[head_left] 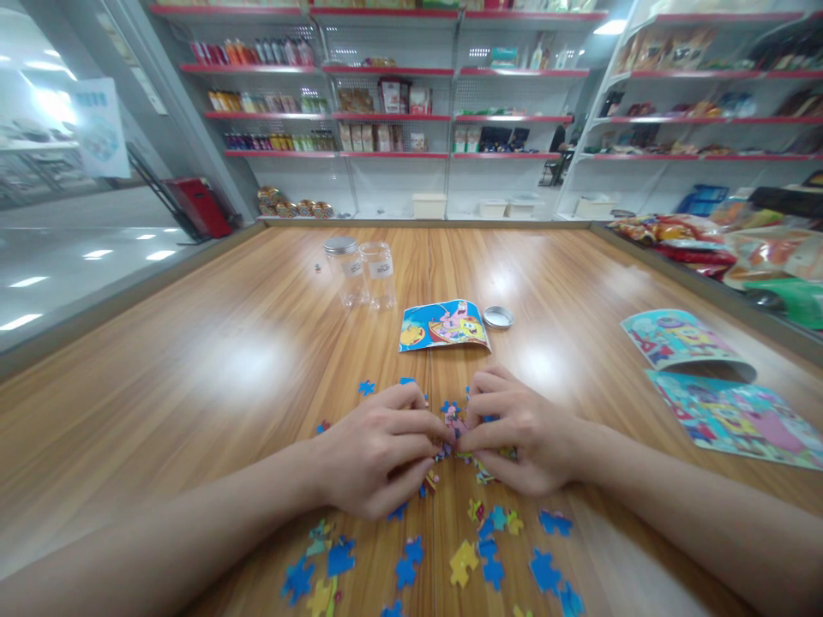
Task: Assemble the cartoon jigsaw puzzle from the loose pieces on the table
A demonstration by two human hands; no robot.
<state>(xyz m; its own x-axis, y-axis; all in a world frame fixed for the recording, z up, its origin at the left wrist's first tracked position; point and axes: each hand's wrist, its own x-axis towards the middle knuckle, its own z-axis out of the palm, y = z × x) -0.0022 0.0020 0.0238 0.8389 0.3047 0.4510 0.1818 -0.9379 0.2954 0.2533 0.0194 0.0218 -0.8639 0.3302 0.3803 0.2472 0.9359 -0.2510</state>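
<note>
My left hand (381, 447) and my right hand (519, 430) meet over the middle of the table, fingers curled and fingertips pressed on small jigsaw pieces. Between them shows a pink puzzle piece (455, 420); my fingers partly hide it and the pieces around it. Loose puzzle pieces lie nearer to me, among them a yellow puzzle piece (463, 563) and a blue puzzle piece (545, 571). Just beyond my hands rests a slightly curled cartoon picture sheet (443, 327), with a round metal lid (498, 318) at its right.
Two clear jars stand past the sheet on the left: a lidded jar (345, 276) and an open jar (381, 278). At the right lie a curled picture sheet (685, 338) and a flatter picture sheet (739, 416). Snack bags (681, 240) sit beyond the table's right edge.
</note>
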